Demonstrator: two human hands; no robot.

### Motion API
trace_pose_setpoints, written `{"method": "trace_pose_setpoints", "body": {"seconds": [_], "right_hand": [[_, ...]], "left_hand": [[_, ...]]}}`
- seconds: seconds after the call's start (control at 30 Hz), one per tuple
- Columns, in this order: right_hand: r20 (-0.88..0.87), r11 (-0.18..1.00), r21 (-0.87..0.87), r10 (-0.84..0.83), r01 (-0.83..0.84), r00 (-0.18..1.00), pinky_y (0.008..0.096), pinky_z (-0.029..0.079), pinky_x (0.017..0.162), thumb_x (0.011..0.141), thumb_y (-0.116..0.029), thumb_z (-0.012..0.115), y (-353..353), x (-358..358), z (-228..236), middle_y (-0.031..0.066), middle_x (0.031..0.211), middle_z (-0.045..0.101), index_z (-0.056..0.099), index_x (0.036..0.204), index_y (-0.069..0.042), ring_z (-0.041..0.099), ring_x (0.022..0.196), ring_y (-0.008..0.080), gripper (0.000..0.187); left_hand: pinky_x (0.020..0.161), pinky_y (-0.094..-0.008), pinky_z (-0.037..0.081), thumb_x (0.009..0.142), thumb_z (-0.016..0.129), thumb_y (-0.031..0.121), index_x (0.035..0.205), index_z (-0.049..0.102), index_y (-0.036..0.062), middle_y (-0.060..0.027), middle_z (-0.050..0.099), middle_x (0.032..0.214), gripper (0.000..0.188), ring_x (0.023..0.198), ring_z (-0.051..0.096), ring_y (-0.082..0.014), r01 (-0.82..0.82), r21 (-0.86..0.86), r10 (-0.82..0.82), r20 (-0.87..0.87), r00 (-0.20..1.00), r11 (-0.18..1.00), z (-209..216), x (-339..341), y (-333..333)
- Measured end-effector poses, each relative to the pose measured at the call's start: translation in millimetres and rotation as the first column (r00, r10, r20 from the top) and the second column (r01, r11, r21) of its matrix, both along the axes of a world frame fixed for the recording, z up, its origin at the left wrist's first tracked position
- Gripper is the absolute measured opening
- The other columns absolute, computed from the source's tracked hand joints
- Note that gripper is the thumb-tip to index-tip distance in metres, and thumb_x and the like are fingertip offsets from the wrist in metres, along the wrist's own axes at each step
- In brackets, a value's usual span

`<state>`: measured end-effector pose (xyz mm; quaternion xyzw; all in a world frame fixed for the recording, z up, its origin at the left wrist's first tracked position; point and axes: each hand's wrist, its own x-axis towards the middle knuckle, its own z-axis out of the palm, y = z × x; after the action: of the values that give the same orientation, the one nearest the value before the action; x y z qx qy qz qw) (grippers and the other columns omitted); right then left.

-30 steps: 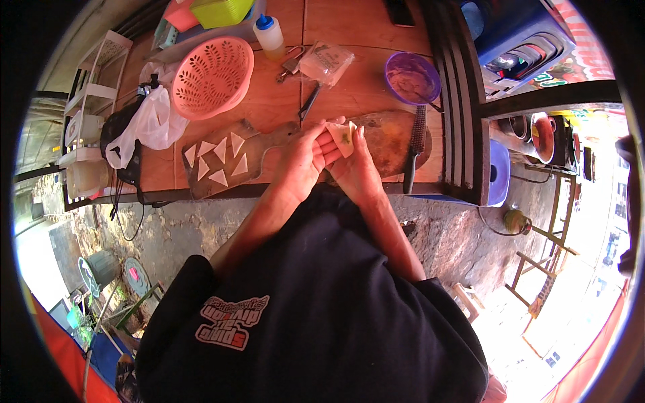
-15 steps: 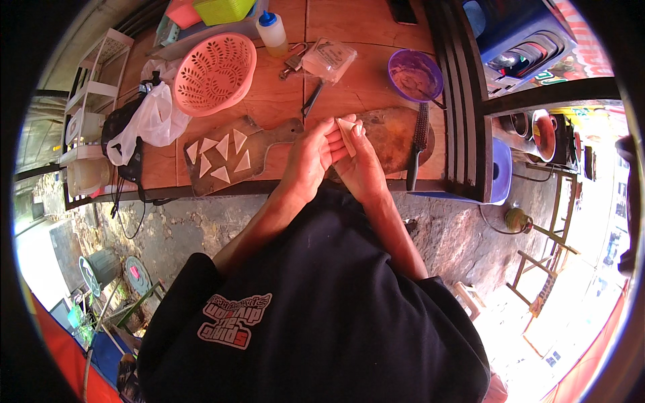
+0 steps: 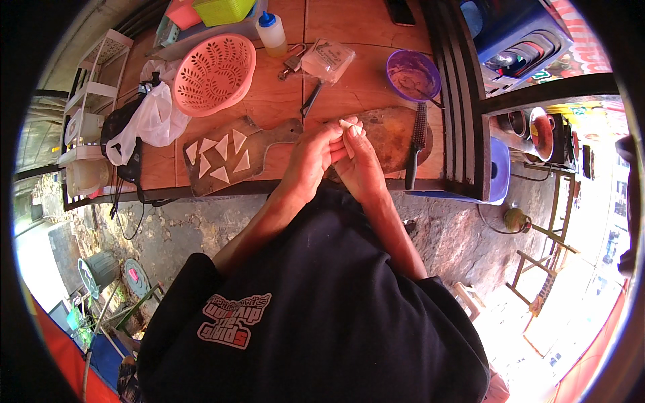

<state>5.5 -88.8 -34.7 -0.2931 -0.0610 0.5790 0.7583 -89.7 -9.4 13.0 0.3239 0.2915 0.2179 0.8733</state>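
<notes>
Above the edge of the right wooden board (image 3: 390,138), my two hands meet around one small pale triangular piece (image 3: 348,126), perhaps folded dough. My left hand (image 3: 310,153) has its fingers curled round the piece from the left. With thumb and fingers, my right hand (image 3: 363,164) pinches it at the top; most of the piece is hidden by fingers. Several similar pale triangles (image 3: 220,174) lie apart on the left wooden board (image 3: 259,136). A purple bowl (image 3: 390,64) of pinkish-brown paste (image 3: 413,79) stands beyond the right board.
A black knife (image 3: 420,127) lies along the right board's edge. Behind are a plastic packet (image 3: 328,62), a padlock (image 3: 291,64), a dark-handled tool (image 3: 311,99), a blue-capped bottle (image 3: 272,35) and a pink basket (image 3: 215,74). A white plastic bag (image 3: 158,121) sits at left.
My fingers have closed further over the pale piece, and less of it shows. The left fingers have risen slightly towards the right fingertips. The triangles on the board have stayed put.
</notes>
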Motion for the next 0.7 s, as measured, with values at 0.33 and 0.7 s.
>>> {"method": "trace_pose_setpoints", "body": {"seconds": [0.33,0.7], "right_hand": [[-0.004,0.999,-0.023,0.038,-0.038,0.999,0.0363,0.042,0.096,0.104,-0.042,0.043,1,0,5,0.0039,0.118,0.059,0.055,0.119,-0.007,0.056,0.112,0.0165,0.04],[0.816,0.927,0.057,-0.257,0.37,0.518,0.0275,0.043,0.089,0.08,-0.005,0.077,-28,17,74,0.0055,0.102,0.06,0.069,0.101,0.003,0.057,0.096,0.0151,0.024]], "left_hand": [[0.1,-0.0352,0.048,0.098,0.059,0.023,0.125,0.058,-0.0035,-0.0147,0.064,0.124,0.038,0.113,0.063,-0.0226,-0.008,-0.097,0.004,-0.039,0.999,0.995,1,-2,4],[0.109,-0.0349,0.039,0.099,0.055,0.014,0.124,0.063,0.001,-0.018,0.056,0.137,0.029,0.129,0.053,-0.0234,0.021,0.147,-0.078,0.393,0.916,0.989,16,0,4]]}}
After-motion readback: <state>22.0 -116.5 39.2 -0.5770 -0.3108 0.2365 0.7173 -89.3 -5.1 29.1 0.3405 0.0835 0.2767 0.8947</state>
